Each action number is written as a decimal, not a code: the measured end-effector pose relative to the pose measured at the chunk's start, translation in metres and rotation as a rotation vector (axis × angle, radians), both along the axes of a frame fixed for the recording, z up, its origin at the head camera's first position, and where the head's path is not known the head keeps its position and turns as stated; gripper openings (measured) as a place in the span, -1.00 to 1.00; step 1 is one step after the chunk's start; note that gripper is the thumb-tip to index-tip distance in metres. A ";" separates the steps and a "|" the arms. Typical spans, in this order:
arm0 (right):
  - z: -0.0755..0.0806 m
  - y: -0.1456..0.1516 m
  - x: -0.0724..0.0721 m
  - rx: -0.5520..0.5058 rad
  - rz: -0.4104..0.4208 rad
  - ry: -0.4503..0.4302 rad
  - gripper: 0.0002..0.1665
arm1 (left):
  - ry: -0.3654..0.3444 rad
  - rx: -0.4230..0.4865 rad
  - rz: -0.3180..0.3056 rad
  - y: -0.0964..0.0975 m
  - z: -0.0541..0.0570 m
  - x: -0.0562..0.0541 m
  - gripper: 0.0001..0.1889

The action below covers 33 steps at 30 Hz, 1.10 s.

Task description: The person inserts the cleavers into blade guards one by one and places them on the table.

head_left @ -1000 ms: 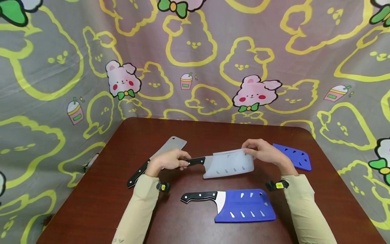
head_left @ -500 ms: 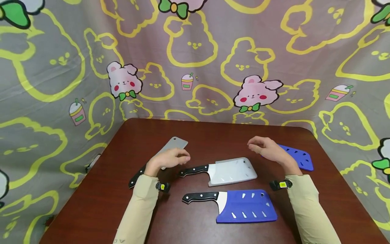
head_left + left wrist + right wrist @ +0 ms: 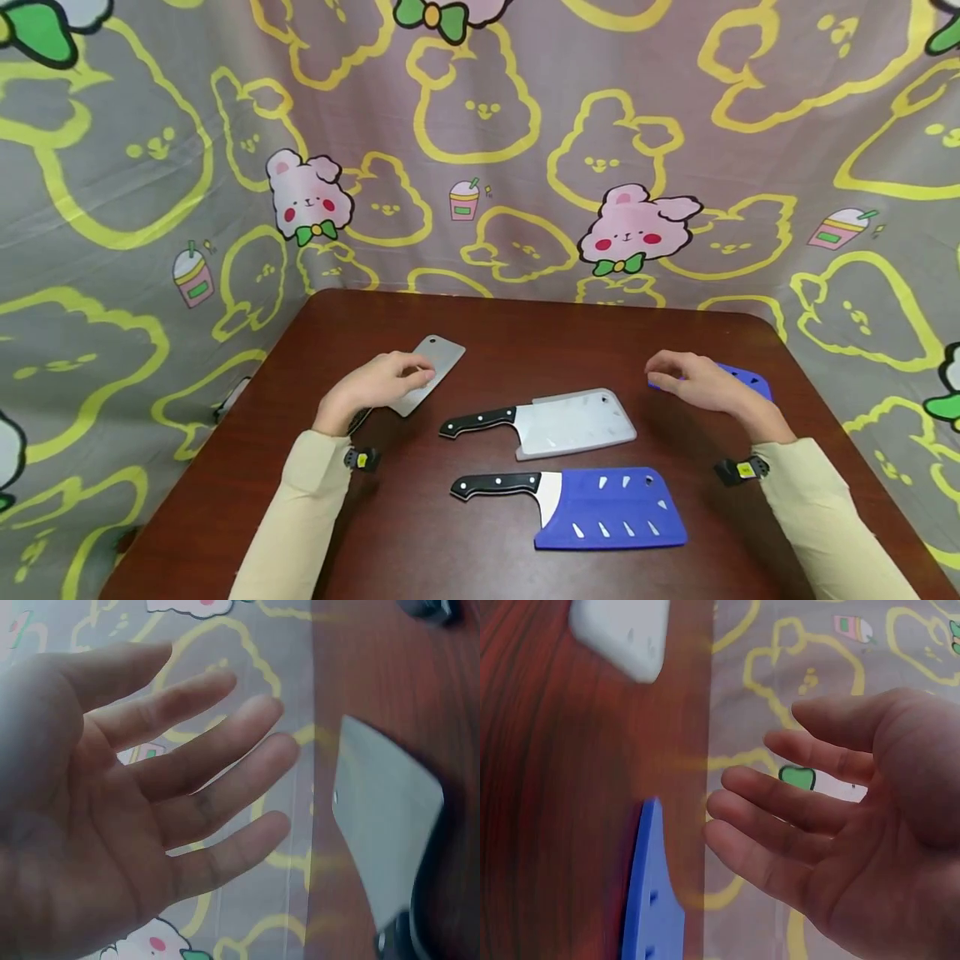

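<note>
My left hand (image 3: 375,385) hovers with relaxed fingers, holding nothing, in front of a bare cleaver (image 3: 446,357) whose handle it mostly hides. That blade also shows in the left wrist view. Over on the right, my right hand (image 3: 697,382) hangs loosely bent and bare by a blue blade cover (image 3: 750,379), partly hiding it. Between the hands lies a black-handled cleaver (image 3: 480,419) with its blade in a translucent white cover (image 3: 592,425). Nearer to me lies another cleaver (image 3: 495,483), its blade inside a blue cover (image 3: 600,508) with slots.
Everything lies on a dark reddish-brown table (image 3: 525,333). A patterned curtain (image 3: 517,183) stands behind the table and along its sides. Both wrists carry small black cameras.
Both hands have let go of the white-covered cleaver, which now lies flat on the table. My left hand has moved left and my right hand right, away from it.
</note>
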State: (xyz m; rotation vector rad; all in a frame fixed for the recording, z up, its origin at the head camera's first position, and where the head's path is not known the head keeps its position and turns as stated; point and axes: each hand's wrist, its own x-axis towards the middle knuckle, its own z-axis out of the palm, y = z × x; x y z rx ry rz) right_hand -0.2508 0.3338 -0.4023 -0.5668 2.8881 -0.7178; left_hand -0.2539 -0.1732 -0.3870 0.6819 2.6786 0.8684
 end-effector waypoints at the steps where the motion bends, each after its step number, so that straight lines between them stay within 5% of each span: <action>1: 0.000 0.004 0.001 0.006 -0.002 0.010 -0.66 | 0.011 -0.012 0.011 -0.002 0.001 0.000 -0.67; 8: 0.003 0.028 0.006 0.064 -0.033 0.082 -0.65 | 0.065 -0.053 0.065 -0.019 0.002 0.003 -0.70; 19: -0.010 0.057 0.011 0.097 -0.061 0.049 -0.42 | 0.117 -0.112 0.081 -0.036 -0.008 0.005 -0.58; 33: -0.027 0.071 0.012 0.111 -0.030 0.008 -0.35 | -0.008 -0.220 0.095 -0.053 -0.027 0.014 -0.44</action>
